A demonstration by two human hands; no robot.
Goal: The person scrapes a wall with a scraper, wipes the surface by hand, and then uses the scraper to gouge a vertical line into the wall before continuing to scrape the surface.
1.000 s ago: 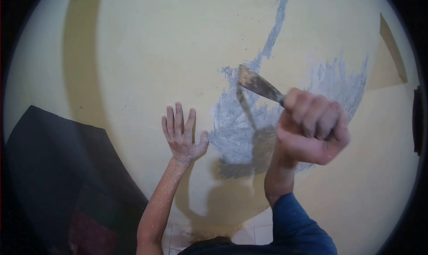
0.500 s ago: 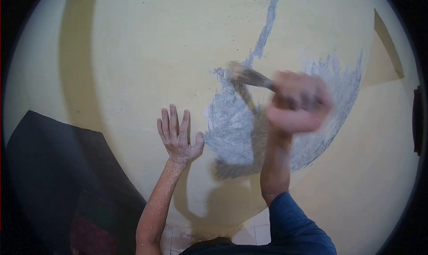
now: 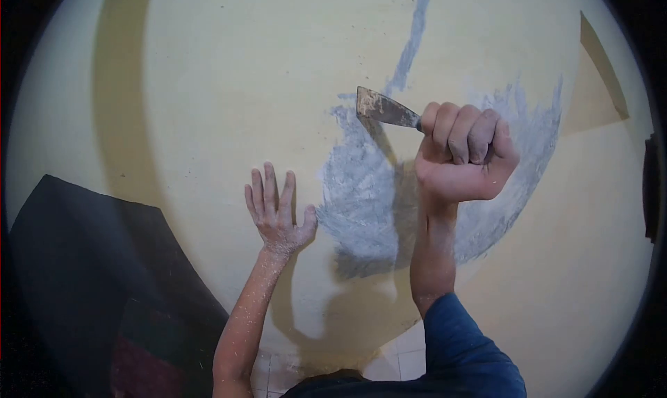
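My right hand (image 3: 467, 151) is closed in a fist around the handle of a putty knife (image 3: 388, 109). The handle is hidden in my fingers, while the worn, paint-flecked blade points left, its tip over the upper end of a grey scraped patch (image 3: 358, 196). That patch is bare of the pale yellow paint of the wall (image 3: 229, 85). Left of it, my left hand (image 3: 278, 214) lies flat on the wall with fingers spread, the thumb at the patch's edge. Pale dust and flakes cover the left hand and forearm.
A grey scraped strip (image 3: 413, 40) runs up the wall above the patch. At the lower left stands a large dark panel (image 3: 104, 238). Light floor tiles (image 3: 410, 360) show at the bottom, and a dark object (image 3: 651, 189) is at the far right edge.
The putty knife's blade tip has shifted slightly up and left, and the right hand, blurred before, now looks sharp. My left hand stays in place on the wall.
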